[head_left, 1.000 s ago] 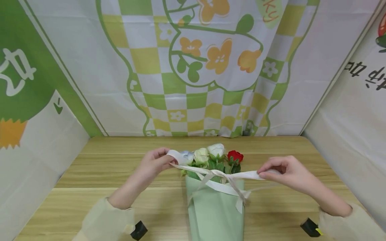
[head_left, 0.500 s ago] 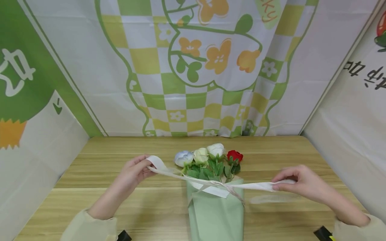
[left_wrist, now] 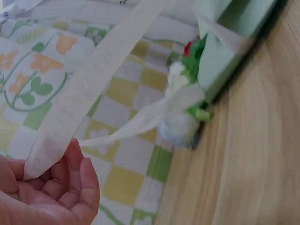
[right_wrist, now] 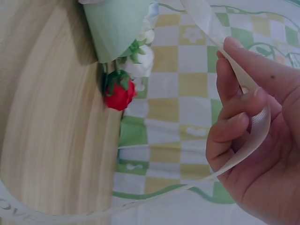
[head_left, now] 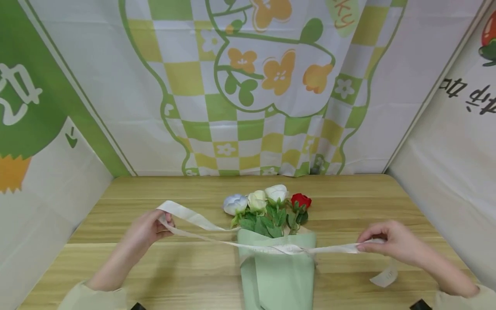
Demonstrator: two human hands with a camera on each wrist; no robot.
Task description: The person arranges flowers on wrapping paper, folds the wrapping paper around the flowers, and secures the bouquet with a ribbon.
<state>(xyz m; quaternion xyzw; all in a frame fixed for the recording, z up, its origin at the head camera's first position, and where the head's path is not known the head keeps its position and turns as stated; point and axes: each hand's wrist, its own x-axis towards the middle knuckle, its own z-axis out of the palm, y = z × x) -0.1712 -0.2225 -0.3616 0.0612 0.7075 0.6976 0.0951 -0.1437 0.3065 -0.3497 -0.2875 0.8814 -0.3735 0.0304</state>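
A bouquet wrapped in pale green paper (head_left: 284, 275) lies on the table with its blooms toward the back. White ribbon (head_left: 288, 249) crosses the front of the wrap, twisted once on itself at the middle. To the left of the bouquet, my left hand (head_left: 149, 227) grips one side of the ribbon, which loops back toward the flowers. On the other side my right hand (head_left: 391, 241) pinches the ribbon between thumb and fingers. Its printed tail (head_left: 384, 276) hangs below that hand; in the right wrist view the ribbon (right_wrist: 258, 123) curves through the palm.
Blooms stick out of the wrap: a pale blue flower (head_left: 235, 204), a cream one (head_left: 257, 201), a white one (head_left: 276, 193) and a red rose (head_left: 301, 200). The wooden table (head_left: 186, 271) ends at a checked curtain (head_left: 252, 129) behind.
Both hands have moved apart and toward me, drawing the ribbon out to either side. The knotted crossing has tightened and come down from above the flowers onto the paper's front.
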